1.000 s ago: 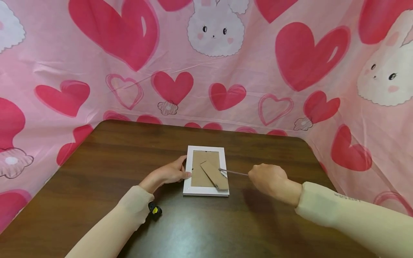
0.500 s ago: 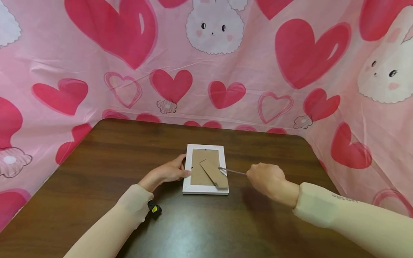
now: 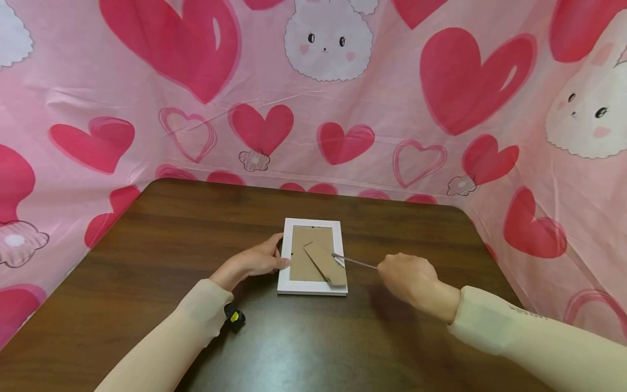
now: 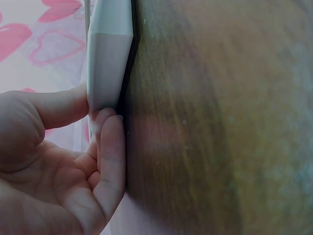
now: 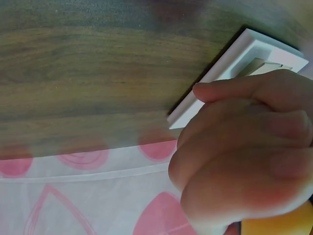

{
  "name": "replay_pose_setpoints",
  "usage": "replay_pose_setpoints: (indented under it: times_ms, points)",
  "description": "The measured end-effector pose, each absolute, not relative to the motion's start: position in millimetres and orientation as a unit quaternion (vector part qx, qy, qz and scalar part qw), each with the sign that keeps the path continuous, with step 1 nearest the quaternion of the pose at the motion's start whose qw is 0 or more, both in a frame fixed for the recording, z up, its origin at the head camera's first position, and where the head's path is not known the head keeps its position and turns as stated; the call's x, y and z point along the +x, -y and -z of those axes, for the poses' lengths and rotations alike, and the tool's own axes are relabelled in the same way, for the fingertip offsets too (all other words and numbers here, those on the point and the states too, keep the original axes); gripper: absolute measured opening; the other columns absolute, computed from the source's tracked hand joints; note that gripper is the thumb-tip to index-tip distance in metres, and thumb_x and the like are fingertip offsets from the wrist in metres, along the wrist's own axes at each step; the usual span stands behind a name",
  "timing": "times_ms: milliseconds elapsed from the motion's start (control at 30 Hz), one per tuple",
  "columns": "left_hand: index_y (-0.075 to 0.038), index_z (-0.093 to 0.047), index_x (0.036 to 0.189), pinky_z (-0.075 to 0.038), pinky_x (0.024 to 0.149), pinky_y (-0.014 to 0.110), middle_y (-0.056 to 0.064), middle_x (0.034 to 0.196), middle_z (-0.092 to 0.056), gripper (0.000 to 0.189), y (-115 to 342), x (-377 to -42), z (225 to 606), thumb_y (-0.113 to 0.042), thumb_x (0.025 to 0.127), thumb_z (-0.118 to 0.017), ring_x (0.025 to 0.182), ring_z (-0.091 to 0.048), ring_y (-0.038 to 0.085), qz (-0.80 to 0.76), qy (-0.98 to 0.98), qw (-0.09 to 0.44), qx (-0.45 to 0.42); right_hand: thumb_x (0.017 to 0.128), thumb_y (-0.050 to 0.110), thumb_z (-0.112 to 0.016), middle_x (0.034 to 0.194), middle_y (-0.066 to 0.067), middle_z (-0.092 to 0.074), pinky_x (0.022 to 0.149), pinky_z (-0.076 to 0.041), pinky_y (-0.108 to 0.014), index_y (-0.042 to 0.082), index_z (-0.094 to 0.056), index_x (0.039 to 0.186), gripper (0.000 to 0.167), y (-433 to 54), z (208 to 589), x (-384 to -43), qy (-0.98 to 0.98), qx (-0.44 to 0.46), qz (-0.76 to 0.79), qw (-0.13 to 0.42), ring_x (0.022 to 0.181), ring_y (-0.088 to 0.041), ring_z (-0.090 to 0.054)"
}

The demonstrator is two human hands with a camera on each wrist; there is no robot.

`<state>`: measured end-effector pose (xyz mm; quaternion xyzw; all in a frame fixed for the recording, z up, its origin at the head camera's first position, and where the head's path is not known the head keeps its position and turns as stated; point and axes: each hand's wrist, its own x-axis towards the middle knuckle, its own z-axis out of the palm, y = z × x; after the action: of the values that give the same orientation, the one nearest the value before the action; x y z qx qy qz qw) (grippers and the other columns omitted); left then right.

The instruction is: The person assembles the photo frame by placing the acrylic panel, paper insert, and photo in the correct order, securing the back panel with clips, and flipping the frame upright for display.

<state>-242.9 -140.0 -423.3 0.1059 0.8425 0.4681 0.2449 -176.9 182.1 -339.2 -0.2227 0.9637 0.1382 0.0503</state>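
Note:
A white picture frame [image 3: 312, 288] lies face down on the table, its brown backing board [image 3: 306, 237] up. The brown stand flap [image 3: 325, 264] slants across the board to the lower right. My left hand [image 3: 257, 259] holds the frame's left side, the thumb on its top edge and the fingers against its side [image 4: 107, 63]. In my right hand [image 3: 406, 275] is a screwdriver with a thin metal shaft [image 3: 360, 263]; its yellow handle [image 5: 279, 223] shows below the fist in the right wrist view. The shaft's tip is at the flap's right edge, over the frame's right border.
A small black item with a yellow patch [image 3: 237, 318] is beside the left cuff, partly hidden by it. The brown wooden table [image 3: 392, 223] reaches back to a pink cloth [image 3: 343, 103] with hearts and rabbits, which hangs behind and at both sides.
My right hand has lowered slightly and shifted a little to the right, so the screwdriver's shaft slopes a bit more. Its tip stays at the flap's edge; the left hand and frame stay put.

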Motion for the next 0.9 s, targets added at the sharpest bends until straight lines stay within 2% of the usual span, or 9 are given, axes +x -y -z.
replay_pose_setpoints:
  times_ms: [200,367,500,633,733,833,900]
  points:
    - [0.003,-0.014,0.165,-0.056,0.086,0.041,0.014,0.095,-0.055,0.084,142,-242,423,-0.012,0.104,-0.069,0.089,-0.054,0.023,-0.467,-0.844,0.241,0.106,0.09,-0.01,-0.063,0.055,-0.005,-0.06,0.043,-0.055,-0.056,0.011,-0.061,0.058,0.038,-183,341,-177,-0.962,-0.231,-0.135,0.046,0.051,-0.017,-0.06]
    - [0.004,-0.014,0.165,-0.056,0.085,0.039,0.014,0.096,-0.055,0.085,143,-242,424,-0.014,0.104,-0.07,0.089,-0.056,0.023,-0.463,-0.847,0.24,0.105,0.09,-0.008,-0.064,0.064,-0.007,-0.065,0.046,-0.057,-0.048,0.011,-0.062,0.063,0.033,-192,344,-182,-0.959,-0.249,-0.116,0.068,0.055,-0.019,-0.064]
    - [0.004,-0.015,0.165,-0.055,0.084,0.038,0.014,0.096,-0.056,0.084,142,-241,424,-0.014,0.103,-0.07,0.089,-0.056,0.023,-0.466,-0.845,0.24,0.104,0.098,0.007,-0.067,0.07,-0.003,-0.063,0.054,-0.058,-0.047,0.012,-0.064,0.072,0.027,-205,347,-190,-0.96,-0.251,-0.074,0.101,0.063,-0.022,-0.066]
    - [0.004,-0.015,0.165,-0.055,0.085,0.039,0.013,0.094,-0.056,0.083,140,-241,423,-0.012,0.104,-0.069,0.088,-0.055,0.022,-0.474,-0.84,0.241,0.105,0.103,0.023,-0.068,0.067,0.004,-0.053,0.056,-0.051,-0.039,0.016,-0.061,0.076,0.029,-220,347,-198,-0.96,-0.255,-0.021,0.115,0.061,-0.015,-0.055]
    - [0.003,-0.015,0.165,-0.056,0.087,0.041,0.013,0.095,-0.056,0.083,140,-241,423,-0.011,0.104,-0.069,0.089,-0.055,0.022,-0.477,-0.839,0.242,0.104,0.105,0.027,-0.066,0.065,0.007,-0.049,0.058,-0.046,-0.036,0.019,-0.06,0.078,0.029,-232,345,-206,-0.96,-0.259,0.012,0.107,0.06,-0.012,-0.049]
    - [0.003,-0.015,0.165,-0.056,0.087,0.041,0.014,0.095,-0.055,0.083,141,-240,422,-0.012,0.104,-0.069,0.09,-0.055,0.023,-0.475,-0.84,0.241,0.104,0.107,0.031,-0.063,0.071,0.005,-0.057,0.065,-0.053,-0.042,0.017,-0.067,0.087,0.024,-243,344,-216,-0.963,-0.252,0.022,0.095,0.067,-0.014,-0.058]
    - [0.003,-0.015,0.165,-0.056,0.087,0.04,0.014,0.095,-0.055,0.083,141,-240,422,-0.012,0.104,-0.069,0.09,-0.055,0.023,-0.473,-0.84,0.242,0.105,0.106,0.031,-0.061,0.083,0.001,-0.069,0.073,-0.058,-0.05,0.013,-0.073,0.099,0.023,-251,344,-221,-0.966,-0.241,0.02,0.089,0.078,-0.021,-0.069]
